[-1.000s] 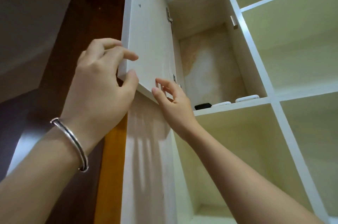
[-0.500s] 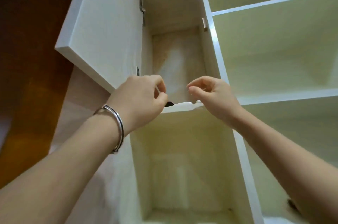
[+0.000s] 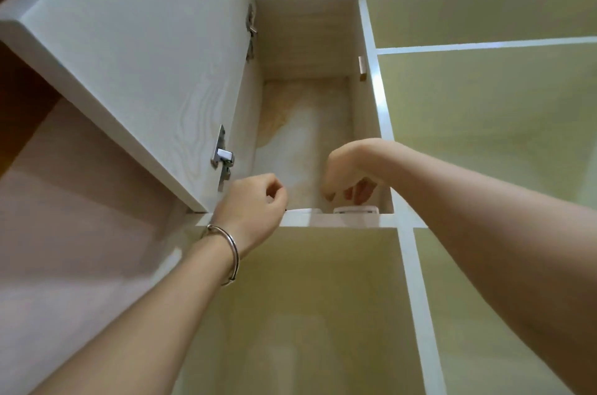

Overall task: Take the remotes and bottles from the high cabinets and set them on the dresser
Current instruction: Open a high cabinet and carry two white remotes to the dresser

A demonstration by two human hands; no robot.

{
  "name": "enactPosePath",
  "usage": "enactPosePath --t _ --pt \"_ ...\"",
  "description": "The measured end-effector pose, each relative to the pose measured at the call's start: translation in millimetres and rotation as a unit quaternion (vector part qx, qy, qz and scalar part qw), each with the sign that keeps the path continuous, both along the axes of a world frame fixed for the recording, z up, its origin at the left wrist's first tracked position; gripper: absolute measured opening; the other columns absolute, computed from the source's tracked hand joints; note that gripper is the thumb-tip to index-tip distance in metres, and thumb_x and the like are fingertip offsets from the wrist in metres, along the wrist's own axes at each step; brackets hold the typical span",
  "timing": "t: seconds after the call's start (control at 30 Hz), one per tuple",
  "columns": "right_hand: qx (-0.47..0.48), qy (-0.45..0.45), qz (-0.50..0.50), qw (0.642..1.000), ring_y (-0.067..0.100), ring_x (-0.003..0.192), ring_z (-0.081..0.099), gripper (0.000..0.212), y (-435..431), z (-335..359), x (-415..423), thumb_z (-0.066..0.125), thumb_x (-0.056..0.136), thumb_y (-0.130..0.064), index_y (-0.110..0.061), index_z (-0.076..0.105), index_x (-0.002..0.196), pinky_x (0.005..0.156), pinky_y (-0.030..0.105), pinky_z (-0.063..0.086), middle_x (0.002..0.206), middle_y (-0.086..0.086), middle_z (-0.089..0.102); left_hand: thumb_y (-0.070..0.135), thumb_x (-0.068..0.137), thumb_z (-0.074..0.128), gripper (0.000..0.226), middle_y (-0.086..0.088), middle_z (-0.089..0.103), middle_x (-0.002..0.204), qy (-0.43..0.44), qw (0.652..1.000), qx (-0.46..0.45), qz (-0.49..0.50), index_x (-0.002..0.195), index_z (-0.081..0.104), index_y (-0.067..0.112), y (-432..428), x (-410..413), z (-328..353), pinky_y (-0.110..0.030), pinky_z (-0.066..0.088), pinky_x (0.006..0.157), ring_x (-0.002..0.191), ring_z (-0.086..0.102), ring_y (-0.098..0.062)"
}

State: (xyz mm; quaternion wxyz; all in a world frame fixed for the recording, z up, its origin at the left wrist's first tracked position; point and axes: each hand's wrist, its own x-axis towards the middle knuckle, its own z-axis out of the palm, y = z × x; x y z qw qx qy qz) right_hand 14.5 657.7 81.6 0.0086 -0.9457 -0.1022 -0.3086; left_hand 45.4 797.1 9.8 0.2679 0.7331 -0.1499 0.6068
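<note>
Most of the white remote [image 3: 355, 210] at centre frame is being hidden by the shelf edge [image 3: 336, 220] and the right hand [image 3: 350, 175]. A second remote [image 3: 305, 210] is being covered by the left hand [image 3: 252, 210]; neither grip is being shown clearly.

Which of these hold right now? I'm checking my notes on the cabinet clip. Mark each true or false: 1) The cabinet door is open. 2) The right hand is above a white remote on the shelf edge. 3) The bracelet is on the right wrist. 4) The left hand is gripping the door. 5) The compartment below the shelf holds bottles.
1) True: the cabinet door stands swung open.
2) True: the right hand reaches down over the white remote.
3) False: the bracelet is on the left wrist.
4) False: the left hand is curled at the shelf edge, off the door.
5) False: no bottles show in the lower compartment.
</note>
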Motion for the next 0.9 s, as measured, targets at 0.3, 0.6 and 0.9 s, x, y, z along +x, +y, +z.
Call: enactPosePath --t 0.3,0.6,0.9 --pt "-0.145 0.073 -0.166 0.973 0.013 0.040 0.055 0.034 14 -4 -9 0.044 0.093 -0.036 -0.010 0.058 0.076 0.037 0.017 0.044 0.062 0.002 0.058 0.040 0.077 0.039 0.038 0.002 0.069 0.078 -0.166 0.985 0.043 0.003 0.071 0.066 0.014 21 15 -36 -0.041 0.050 0.076 0.078 0.062 -0.025" --pt "-0.173 0.090 -0.214 0.957 0.011 0.030 0.056 0.035 27 -1 -8 0.044 0.094 -0.036 -0.013 0.054 0.069 0.032 0.015 0.042 0.067 0.000 0.053 0.040 0.074 0.040 0.041 -0.001 0.071 0.079 -0.164 0.984 0.031 -0.065 0.072 0.067 0.010 28 16 -36 -0.029 0.043 0.075 0.080 0.055 -0.011" --pt "-0.121 0.061 -0.206 0.969 0.020 0.053 0.050 0.035 29 -2 -10 0.053 0.087 -0.035 -0.009 0.055 0.064 0.051 0.025 0.041 0.064 0.006 0.054 0.042 0.070 0.037 0.042 0.000 0.070 0.082 -0.148 0.987 0.032 -0.052 0.072 0.066 0.012 27 11 -36 -0.038 0.051 0.079 0.084 0.063 -0.022"
